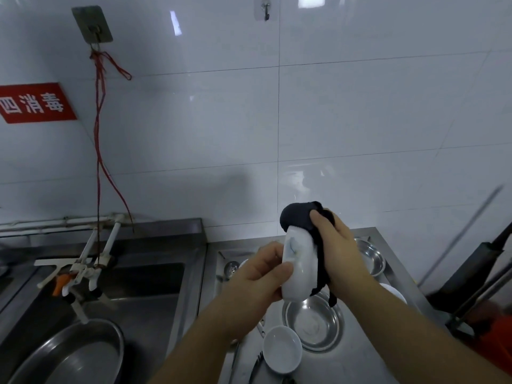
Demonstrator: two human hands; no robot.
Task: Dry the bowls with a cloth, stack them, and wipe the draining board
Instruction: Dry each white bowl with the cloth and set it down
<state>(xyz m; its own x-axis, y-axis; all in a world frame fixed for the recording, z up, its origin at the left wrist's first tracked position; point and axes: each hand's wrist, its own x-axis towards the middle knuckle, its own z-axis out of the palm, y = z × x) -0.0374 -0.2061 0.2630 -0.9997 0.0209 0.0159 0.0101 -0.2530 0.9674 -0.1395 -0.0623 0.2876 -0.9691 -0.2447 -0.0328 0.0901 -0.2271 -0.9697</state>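
Note:
My left hand (260,275) grips a white bowl (300,264) held on edge above the draining board (357,364). Against the bowl's right side and top, my right hand (336,245) presses a dark cloth (299,216), whose ends hang down below the bowl. On the board below lie a small white bowl (282,349), a steel bowl (313,322) and another steel bowl (370,254) farther back. The rim of one more white bowl (394,292) shows behind my right forearm.
A steel sink (144,284) with white taps (91,267) lies to the left, a large steel basin (69,353) in front of it. A ladle (231,268) rests at the board's back left. Dark poles (471,261) lean at the right edge. White tiled wall behind.

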